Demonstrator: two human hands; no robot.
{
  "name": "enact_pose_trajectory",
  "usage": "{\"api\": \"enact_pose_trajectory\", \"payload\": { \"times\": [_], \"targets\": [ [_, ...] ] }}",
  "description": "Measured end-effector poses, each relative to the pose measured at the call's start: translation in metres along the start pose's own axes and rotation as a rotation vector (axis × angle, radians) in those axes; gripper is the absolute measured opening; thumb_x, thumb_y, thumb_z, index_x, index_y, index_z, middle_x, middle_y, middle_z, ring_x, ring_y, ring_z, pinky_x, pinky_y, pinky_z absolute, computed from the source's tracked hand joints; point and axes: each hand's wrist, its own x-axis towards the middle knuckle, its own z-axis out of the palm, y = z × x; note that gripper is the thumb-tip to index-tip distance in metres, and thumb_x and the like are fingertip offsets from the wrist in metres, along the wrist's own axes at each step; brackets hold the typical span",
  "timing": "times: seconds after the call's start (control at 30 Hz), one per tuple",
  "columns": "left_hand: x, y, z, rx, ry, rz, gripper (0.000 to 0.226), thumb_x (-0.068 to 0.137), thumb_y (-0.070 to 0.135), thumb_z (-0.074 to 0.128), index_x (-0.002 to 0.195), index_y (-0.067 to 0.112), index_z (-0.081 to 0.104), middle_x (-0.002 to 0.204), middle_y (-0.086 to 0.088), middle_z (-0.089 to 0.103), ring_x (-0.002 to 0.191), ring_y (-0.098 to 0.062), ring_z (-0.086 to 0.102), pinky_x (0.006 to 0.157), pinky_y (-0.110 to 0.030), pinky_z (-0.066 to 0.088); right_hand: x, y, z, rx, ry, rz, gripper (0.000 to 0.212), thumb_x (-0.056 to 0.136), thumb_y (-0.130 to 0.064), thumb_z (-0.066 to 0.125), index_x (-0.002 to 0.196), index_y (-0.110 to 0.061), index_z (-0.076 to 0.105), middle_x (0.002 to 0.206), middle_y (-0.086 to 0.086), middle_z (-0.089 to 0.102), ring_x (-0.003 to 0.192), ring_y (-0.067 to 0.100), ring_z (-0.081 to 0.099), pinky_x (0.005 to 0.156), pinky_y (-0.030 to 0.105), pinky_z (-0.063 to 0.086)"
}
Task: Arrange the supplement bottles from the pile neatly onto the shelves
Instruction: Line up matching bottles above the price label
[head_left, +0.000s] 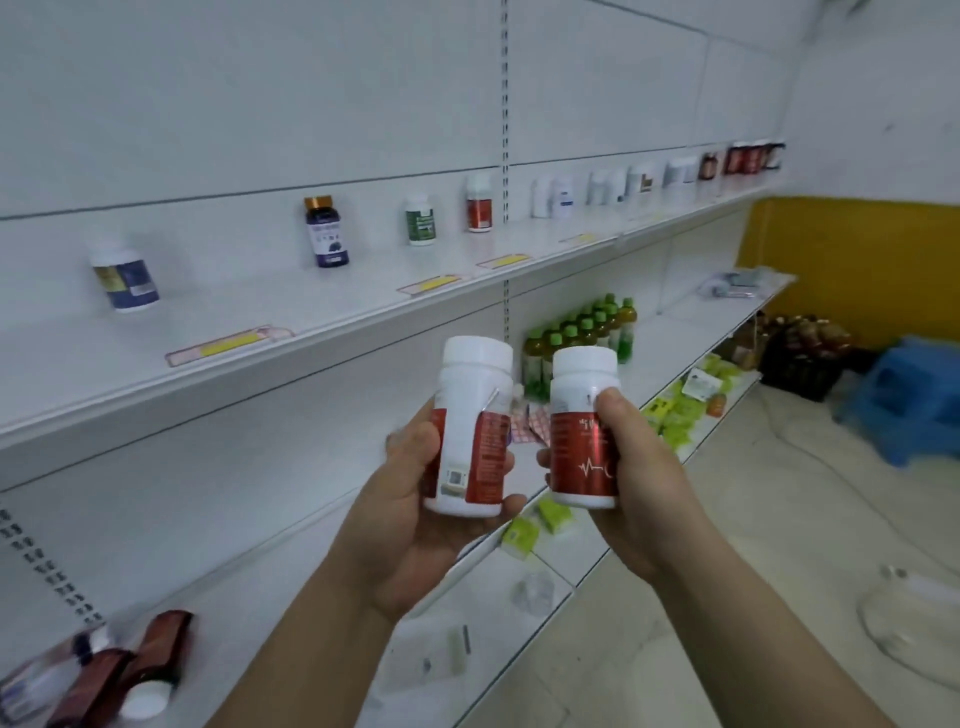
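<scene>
My left hand (410, 525) grips a white bottle with a red label (470, 431), its back facing me. My right hand (641, 483) grips a matching red-and-white bottle (582, 436), front label toward me. Both are held upright, side by side, in front of the white shelving. On the upper shelf (260, 364) stand a blue-labelled bottle (124, 278), a dark purple bottle with a gold cap (326, 232), a green one (421, 220) and a red-and-white one (479, 203), spaced apart. More white and red bottles (644, 179) line the shelf further right.
Red boxes and a white-capped bottle (130, 670) lie on the low shelf at bottom left. Green-capped drink bottles (587, 332) and yellow-green packets (675, 410) fill shelves to the right. A blue stool (914, 395), a dark crate (805, 353) and a glass jug (914, 618) occupy the floor.
</scene>
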Motion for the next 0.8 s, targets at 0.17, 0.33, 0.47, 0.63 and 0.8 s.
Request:
{"api": "enact_pose_trajectory", "payload": {
  "times": [0.17,0.33,0.47,0.63,0.8],
  "targets": [
    [0.086,-0.021,0.024,0.01,-0.086,-0.119,0.051,0.078,0.037,0.047,0.114,0.005,0.063,0.095,-0.017,0.068,0.076,-0.027,0.066,0.058,-0.037,0.056,0.058,-0.011,-0.046,-0.042,0.075,-0.047,0.026,0.096,-0.035,0.046,0.114,-0.017,0.053,0.097,0.015,0.066,0.076,0.027,0.067,0.066,0.041,0.054],
    [0.192,-0.039,0.045,-0.011,-0.142,-0.148,0.05,0.072,0.034,0.054,0.115,0.007,0.056,0.083,-0.015,0.066,0.068,-0.023,0.064,0.055,-0.036,0.055,0.135,-0.031,-0.091,-0.095,0.186,-0.07,0.03,0.095,-0.035,0.046,0.116,-0.014,0.053,0.098,0.019,0.065,0.07,0.025,0.065,0.058,0.036,0.054],
    [0.277,-0.05,0.076,0.012,-0.278,-0.261,0.052,0.078,0.039,0.045,0.115,0.005,0.059,0.093,-0.017,0.067,0.074,-0.025,0.064,0.057,-0.033,0.053,0.196,-0.059,-0.129,-0.14,0.263,-0.093,0.03,0.096,-0.037,0.046,0.116,-0.016,0.054,0.096,0.016,0.067,0.069,0.022,0.068,0.062,0.036,0.055],
    [0.362,-0.082,0.122,0.06,-0.295,-0.261,0.06,0.066,0.049,0.054,0.109,0.007,0.06,0.079,-0.012,0.066,0.069,-0.021,0.062,0.054,-0.033,0.056,0.254,-0.092,-0.185,-0.147,0.375,-0.119,0.026,0.097,-0.039,0.045,0.114,-0.021,0.053,0.099,0.014,0.065,0.069,0.019,0.068,0.063,0.035,0.056],
    [0.44,-0.129,0.174,0.055,-0.368,-0.378,0.055,0.08,0.047,0.044,0.113,0.006,0.061,0.094,-0.016,0.069,0.071,-0.023,0.067,0.058,-0.034,0.057,0.302,-0.122,-0.259,-0.037,0.451,-0.122,0.035,0.097,-0.044,0.041,0.111,-0.017,0.056,0.093,0.014,0.067,0.071,0.02,0.066,0.06,0.033,0.056]
  ]
}}
